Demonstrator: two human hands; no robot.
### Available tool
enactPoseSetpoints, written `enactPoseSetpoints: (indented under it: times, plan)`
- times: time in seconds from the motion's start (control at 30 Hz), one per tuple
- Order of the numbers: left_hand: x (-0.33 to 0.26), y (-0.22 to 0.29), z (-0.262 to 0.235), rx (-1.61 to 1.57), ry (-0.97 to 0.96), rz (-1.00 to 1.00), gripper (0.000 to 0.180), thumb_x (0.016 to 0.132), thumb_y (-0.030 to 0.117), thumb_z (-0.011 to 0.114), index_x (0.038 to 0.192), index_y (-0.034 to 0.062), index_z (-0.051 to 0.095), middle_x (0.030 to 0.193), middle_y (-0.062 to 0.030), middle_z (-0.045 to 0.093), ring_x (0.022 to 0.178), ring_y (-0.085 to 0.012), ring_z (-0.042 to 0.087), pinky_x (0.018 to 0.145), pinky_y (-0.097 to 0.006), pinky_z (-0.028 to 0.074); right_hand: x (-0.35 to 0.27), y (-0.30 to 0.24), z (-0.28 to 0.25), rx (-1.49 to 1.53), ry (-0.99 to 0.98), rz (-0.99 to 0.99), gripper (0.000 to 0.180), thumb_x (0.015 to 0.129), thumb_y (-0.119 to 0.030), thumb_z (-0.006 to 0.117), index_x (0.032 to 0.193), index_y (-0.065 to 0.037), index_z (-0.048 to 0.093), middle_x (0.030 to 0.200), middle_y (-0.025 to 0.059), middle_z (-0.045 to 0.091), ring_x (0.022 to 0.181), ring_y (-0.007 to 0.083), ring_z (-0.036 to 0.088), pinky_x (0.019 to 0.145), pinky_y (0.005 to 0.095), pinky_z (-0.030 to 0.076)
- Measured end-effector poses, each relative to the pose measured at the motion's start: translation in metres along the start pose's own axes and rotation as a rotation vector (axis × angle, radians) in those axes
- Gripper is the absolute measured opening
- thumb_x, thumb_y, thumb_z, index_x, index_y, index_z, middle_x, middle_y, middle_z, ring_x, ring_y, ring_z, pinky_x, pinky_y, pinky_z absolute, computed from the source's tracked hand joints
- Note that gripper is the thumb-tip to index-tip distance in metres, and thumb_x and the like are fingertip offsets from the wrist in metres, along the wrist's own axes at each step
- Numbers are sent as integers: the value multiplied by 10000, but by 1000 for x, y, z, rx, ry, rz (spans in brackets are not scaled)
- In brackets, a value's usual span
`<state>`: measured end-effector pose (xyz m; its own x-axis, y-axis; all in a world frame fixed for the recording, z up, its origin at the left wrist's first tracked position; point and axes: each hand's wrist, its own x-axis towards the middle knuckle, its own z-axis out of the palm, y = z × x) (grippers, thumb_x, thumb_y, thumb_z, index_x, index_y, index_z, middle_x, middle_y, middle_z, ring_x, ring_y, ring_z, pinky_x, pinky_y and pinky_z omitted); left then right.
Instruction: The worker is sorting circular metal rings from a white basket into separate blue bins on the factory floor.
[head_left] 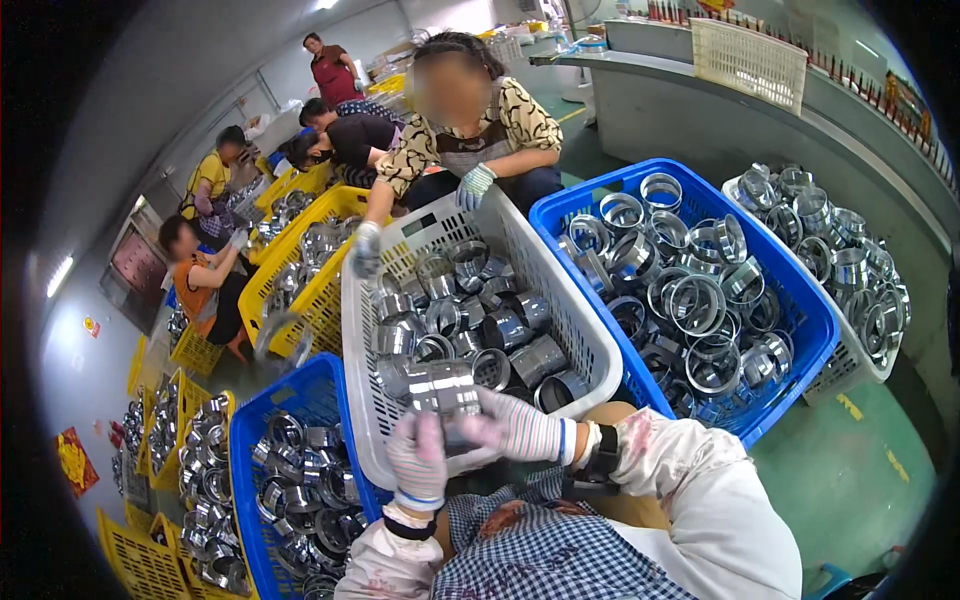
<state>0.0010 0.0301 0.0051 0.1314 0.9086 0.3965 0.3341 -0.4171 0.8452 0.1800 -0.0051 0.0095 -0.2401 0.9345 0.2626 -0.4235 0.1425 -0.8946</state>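
In striped white-and-pink gloves, my left hand (418,462) and my right hand (525,430) meet over the near end of a white plastic basket (600,352). Between them is a shiny metal cylinder (445,387), gripped at its lower left by the left fingers and at its lower right by the right fingertips, which are slightly blurred. Short metal cylinders (538,358) lie jumbled in the basket below. Across from me a gloved co-worker rests one hand (476,187) on the far rim and holds the other hand (367,250) at the left rim.
A blue basket (815,345) of wider metal rings stands at the right, with a white basket (880,372) of rings beyond it. Another blue basket (240,470) is by my left side. Yellow baskets (262,275) and several seated people fill the left. A metal counter (640,110) runs behind.
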Motion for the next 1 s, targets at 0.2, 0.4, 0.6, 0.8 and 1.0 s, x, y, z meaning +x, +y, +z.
enactPoseSetpoints:
  times: [0.2, 0.4, 0.6, 0.8, 1.0]
  plan:
    - [15, 29, -16, -620, 3, -305, 497, 981, 449, 525, 1232, 23, 570, 1119, -108, 660, 989, -208, 645, 880, -393, 518, 8, 6, -11, -935, -179, -616, 251, 852, -213, 668, 1040, -61, 599, 951, 81, 631, 883, 297, 623, 807, 408, 503]
    - [40, 18, -87, -841, 281, -263, 453, 972, 490, 565, 664, 182, 442, 529, 67, 332, 438, -61, 328, 416, -237, 265, -2, 1, -87, -1356, -134, -385, 230, 714, -220, 713, 920, -133, 659, 775, 62, 613, 822, 294, 620, 739, 424, 479]
    - [13, -53, -204, 411, 652, -243, 435, 1019, 366, 475, 1137, -26, 622, 971, -114, 684, 859, -215, 637, 781, -340, 489, -87, -40, -224, -940, 871, -133, 257, 825, -41, 664, 1082, -33, 671, 1029, 177, 667, 925, 331, 650, 827, 376, 523]
    - [-19, -152, -207, 1068, 143, -307, 426, 897, 236, 619, 1258, 14, 573, 1226, -242, 597, 1134, -395, 559, 998, -440, 430, -84, -73, -260, -1823, 1084, 146, 668, 832, -118, 730, 1411, 7, 421, 1326, 266, 546, 1211, 363, 549, 1054, 435, 419]
    - [51, -166, -59, 717, -777, -381, 339, 901, 300, 555, 1127, 80, 679, 1204, -163, 628, 1114, -370, 594, 979, -423, 460, 68, 15, -142, -1402, 324, -242, 503, 855, -73, 681, 1317, 12, 503, 1250, 224, 591, 1135, 362, 593, 991, 393, 469]
